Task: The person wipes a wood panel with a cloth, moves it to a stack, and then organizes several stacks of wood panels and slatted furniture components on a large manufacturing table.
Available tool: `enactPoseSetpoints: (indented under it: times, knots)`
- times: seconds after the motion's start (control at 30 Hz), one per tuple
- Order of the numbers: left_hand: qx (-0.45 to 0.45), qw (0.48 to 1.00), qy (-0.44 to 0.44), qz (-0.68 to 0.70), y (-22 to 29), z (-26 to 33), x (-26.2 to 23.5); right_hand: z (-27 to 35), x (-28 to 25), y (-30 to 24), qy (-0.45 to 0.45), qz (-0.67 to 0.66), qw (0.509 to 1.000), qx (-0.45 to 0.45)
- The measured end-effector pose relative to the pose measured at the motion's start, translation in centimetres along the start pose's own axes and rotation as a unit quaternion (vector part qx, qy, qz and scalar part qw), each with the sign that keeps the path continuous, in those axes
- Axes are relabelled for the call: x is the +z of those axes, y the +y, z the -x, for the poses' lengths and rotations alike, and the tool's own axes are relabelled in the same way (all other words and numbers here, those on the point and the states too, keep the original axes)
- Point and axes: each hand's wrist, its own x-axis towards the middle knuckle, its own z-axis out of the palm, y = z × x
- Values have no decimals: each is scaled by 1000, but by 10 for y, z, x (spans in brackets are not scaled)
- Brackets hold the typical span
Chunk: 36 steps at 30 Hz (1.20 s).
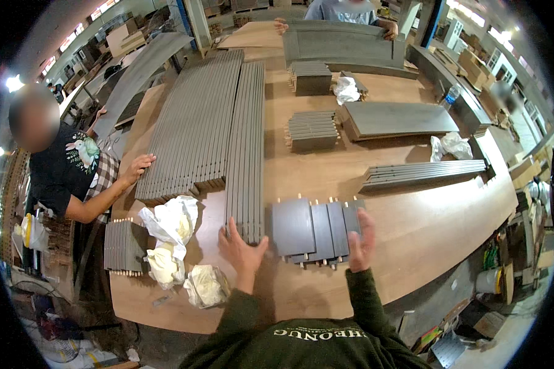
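My left hand (242, 251) is spread at the near end of a row of long grey slats (245, 154), its fingers against their ends. To its right lies a fanned group of short grey panels (293, 226) with wooden dowels sticking out of their edges. My right hand (362, 241) stands on edge at the right side of these panels, fingers stretched; it grips nothing. A wider block of long grey slats (194, 117) lies side by side to the left of the row. Whether my right palm touches the last panel I cannot tell.
Crumpled white wrapping (171, 221) lies left of my left hand, beside a dowelled panel stack (124, 246). Further right are grey slats (421, 174) and large flat panels (397, 119). One person's hand (141, 167) rests by the slats; another person holds a big panel (345, 46).
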Motion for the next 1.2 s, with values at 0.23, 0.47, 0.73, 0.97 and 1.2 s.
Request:
enactPoseSetpoints:
  times: [0.23, 0.47, 0.73, 0.97, 1.2]
  knots:
    - [18, 998, -58, 8, -16, 57, -27, 0, 131, -40, -335, 28, 936, 110]
    - [99, 969, -38, 221, -50, 52, -37, -8, 199, -27, -353, 210, 911, 47]
    - [51, 963, -107, 243, -70, 43, -45, 1, 198, -9, -355, 164, 919, 54]
    - [104, 979, -144, 97, -51, 29, -64, 2, 195, -10, -344, 168, 922, 57]
    - [173, 977, -124, 15, -62, 11, -66, 1, 197, -12, -350, 166, 920, 58]
